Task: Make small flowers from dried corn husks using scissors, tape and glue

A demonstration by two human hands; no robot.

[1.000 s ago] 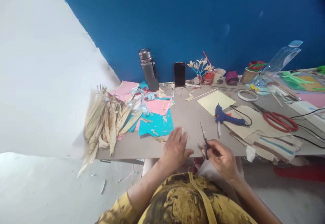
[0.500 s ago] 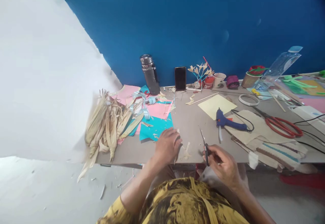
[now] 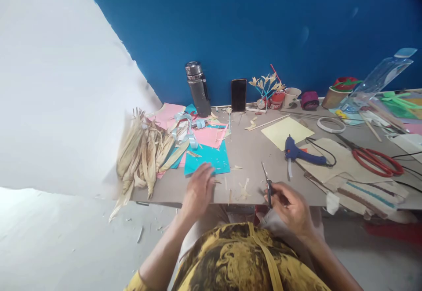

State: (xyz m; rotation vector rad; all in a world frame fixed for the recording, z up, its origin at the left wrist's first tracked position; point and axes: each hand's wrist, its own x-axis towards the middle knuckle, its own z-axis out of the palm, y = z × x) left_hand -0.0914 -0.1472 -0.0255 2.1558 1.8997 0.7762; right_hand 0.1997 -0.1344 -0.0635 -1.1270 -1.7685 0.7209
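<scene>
My right hand (image 3: 292,207) grips small dark-handled scissors (image 3: 267,185), their blades pointing up and away over the table's front edge. My left hand (image 3: 199,190) lies palm down at the near edge of a turquoise paper sheet (image 3: 217,157), fingers stretched forward; what is beneath the palm is hidden. Between both hands, pale husk scraps (image 3: 244,190) lie on the table. A bundle of dried corn husks (image 3: 145,150) rests to the left and hangs partly over the edge. Farther right is a blue glue gun (image 3: 303,154).
Along the blue wall stand a thermos flask (image 3: 198,91), a phone (image 3: 238,95), husk flowers (image 3: 265,84), a paper cup (image 3: 292,97) and a tilted plastic bottle (image 3: 382,78). Large red-handled scissors (image 3: 377,161) and a tape roll (image 3: 331,125) lie on the right. Cords trail there.
My left hand has moved left, away from the husk scraps, to the turquoise sheet's near edge. My right hand still holds the scissors in much the same place. The view has shifted slightly.
</scene>
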